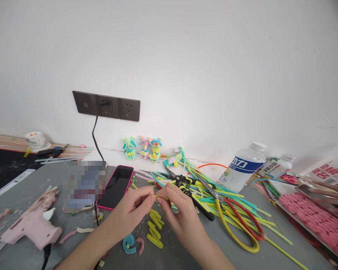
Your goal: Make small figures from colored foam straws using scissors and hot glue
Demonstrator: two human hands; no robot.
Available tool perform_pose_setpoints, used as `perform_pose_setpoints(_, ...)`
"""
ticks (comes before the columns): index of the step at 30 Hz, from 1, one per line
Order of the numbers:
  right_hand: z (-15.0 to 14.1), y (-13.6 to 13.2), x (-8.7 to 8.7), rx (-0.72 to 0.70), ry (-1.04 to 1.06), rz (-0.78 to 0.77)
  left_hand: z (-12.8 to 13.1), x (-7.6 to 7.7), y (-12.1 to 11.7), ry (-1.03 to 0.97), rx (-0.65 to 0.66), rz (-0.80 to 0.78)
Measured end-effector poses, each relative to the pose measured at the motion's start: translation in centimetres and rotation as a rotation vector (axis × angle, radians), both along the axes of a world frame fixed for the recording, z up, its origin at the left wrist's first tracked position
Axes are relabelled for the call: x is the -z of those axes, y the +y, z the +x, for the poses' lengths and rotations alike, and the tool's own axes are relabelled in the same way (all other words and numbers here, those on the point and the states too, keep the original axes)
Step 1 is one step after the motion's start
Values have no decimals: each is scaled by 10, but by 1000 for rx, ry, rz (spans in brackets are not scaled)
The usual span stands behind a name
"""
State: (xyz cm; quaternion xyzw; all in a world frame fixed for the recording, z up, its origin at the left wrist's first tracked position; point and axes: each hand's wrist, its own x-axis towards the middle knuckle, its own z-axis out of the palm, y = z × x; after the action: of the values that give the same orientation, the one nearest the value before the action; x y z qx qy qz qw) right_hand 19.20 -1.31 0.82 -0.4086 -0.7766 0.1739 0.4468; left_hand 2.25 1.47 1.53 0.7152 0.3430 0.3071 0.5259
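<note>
My left hand (135,210) and my right hand (180,213) meet over the grey table (242,258), fingertips pinched together on a small yellow fuzzy piece (157,196). Just below the hands lie several short yellow curved pieces (154,228), with a blue curl (129,244) and a pink curved bit (141,245) nearer me. Black-handled pliers (190,191) lie right behind my right hand. Scissors with a yellow and red handle (236,221) rest to the right on a spread of green, yellow and blue pipe cleaners (214,187).
A pink glue gun (33,221) lies at the left. A pink-cased phone (116,186) lies behind my left hand. Three small pipe-cleaner figures (142,147) stand by the wall under a socket strip (107,106). A water bottle (243,167) and a tray of pink pieces (312,217) sit at the right.
</note>
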Motion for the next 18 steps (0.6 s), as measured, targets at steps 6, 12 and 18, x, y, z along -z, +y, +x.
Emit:
perform_pose_setpoints(6, 11, 9, 3, 48, 55, -123, -3, 3, 5, -116, -139, -13)
perform_pose_setpoints(12, 26, 24, 20, 180, -250, -270, -6, 0, 8, -179, -287, 8)
perform_pose_setpoints(18, 25, 25, 27, 210, -448, -276, -4, 1, 7, -136, -286, 23)
